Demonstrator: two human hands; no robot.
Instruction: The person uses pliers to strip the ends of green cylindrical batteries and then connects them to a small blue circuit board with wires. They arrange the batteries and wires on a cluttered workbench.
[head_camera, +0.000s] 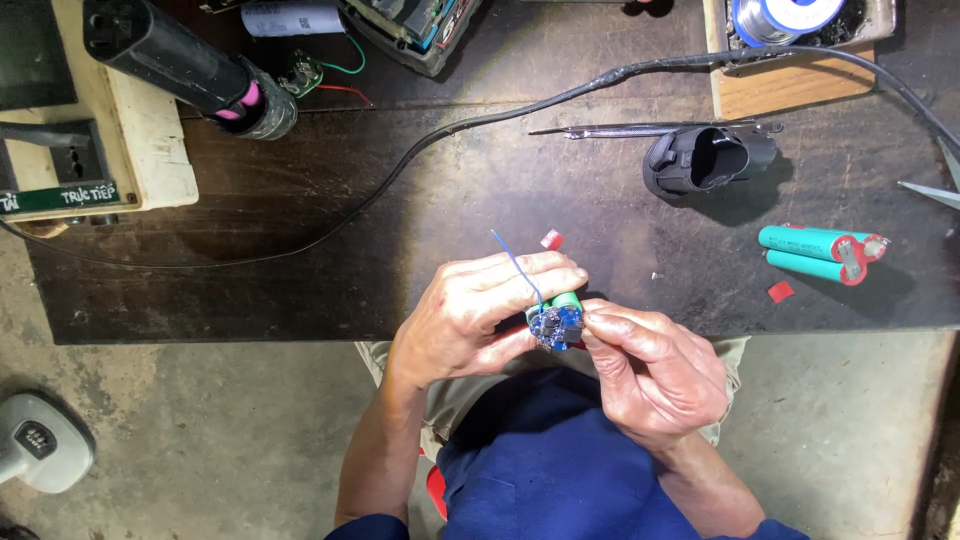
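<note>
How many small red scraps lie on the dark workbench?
2: one red scrap just above the left hand, another below the loose green cells. More may be hidden under the hands.

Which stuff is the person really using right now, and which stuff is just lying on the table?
In use:
- left hand and right hand, both gripping the green battery pack
- small blue circuit board on its end
- thin blue wire sticking up

Just lying about:
- two loose green cells
- black plastic housing
- black cable
- solder spool
- tweezers
</note>
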